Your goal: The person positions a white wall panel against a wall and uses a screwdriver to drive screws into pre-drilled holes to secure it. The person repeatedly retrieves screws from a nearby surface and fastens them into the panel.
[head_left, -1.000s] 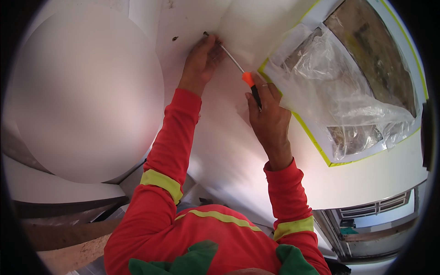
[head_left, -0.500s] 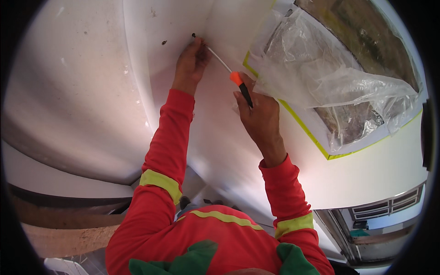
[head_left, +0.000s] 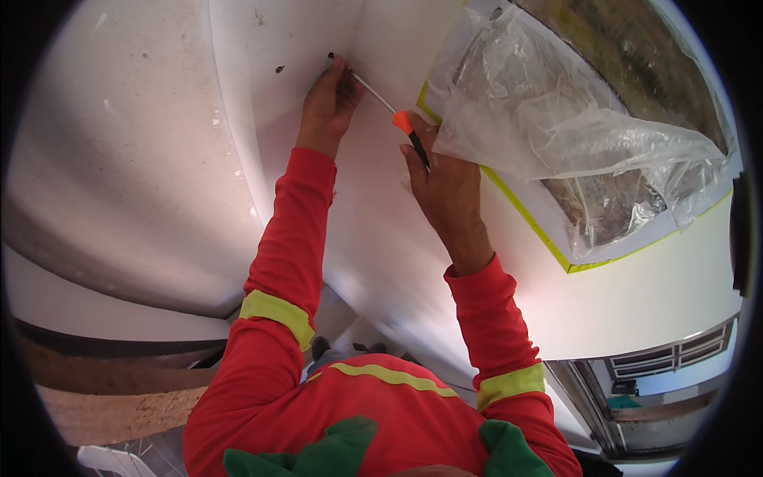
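Orange and black screwdriver handle [head_left: 409,133], red sleeves [head_left: 290,238] with yellow-green bands, white wall [head_left: 143,183], clear plastic sheet [head_left: 572,143] edged in yellow tape [head_left: 524,213].

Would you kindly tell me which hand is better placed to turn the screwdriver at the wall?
The right hand: it already wraps the screwdriver by its orange and black handle. The left hand is up at the tip, steadying it against the white wall.

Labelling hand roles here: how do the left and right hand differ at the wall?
The left hand reaches higher, fingertips pressed on the white wall at the screwdriver tip; the right hand sits lower, away from the tip. The left hand grips nothing that shows; the right hand is closed around the screwdriver's orange-and-black handle. Both wear red sleeves with yellow bands.
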